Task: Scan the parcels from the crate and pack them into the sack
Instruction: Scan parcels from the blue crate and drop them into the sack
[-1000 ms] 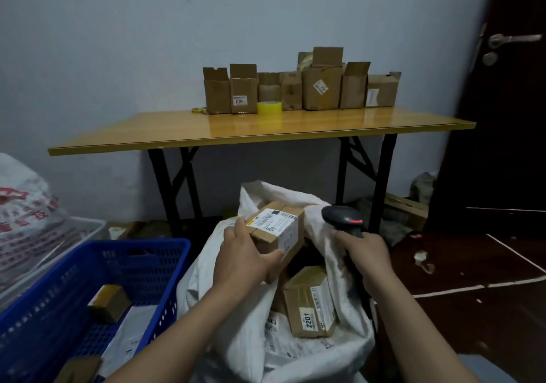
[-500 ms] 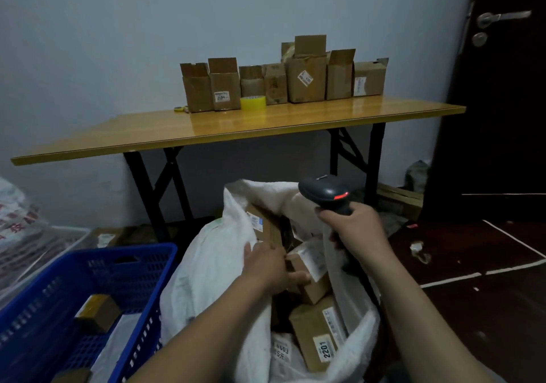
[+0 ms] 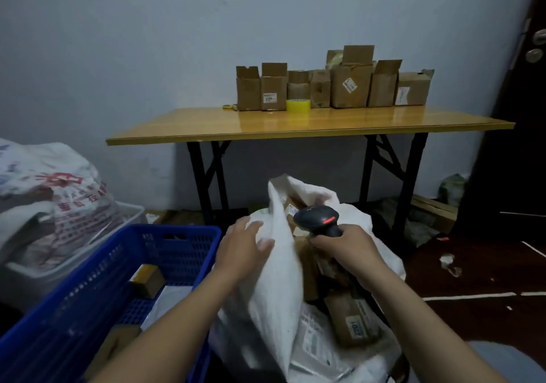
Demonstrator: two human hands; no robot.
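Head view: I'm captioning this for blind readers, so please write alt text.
The left hand touches a white sack of parcels while the right hand grips a scanner over its mouth. A blue crate holding a few parcels sits to the left; a table with boxes stands behind.

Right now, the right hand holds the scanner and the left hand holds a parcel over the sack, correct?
Not quite. The head view shows the left hand holding no parcel; it rests on the sack. The right hand does hold the scanner.
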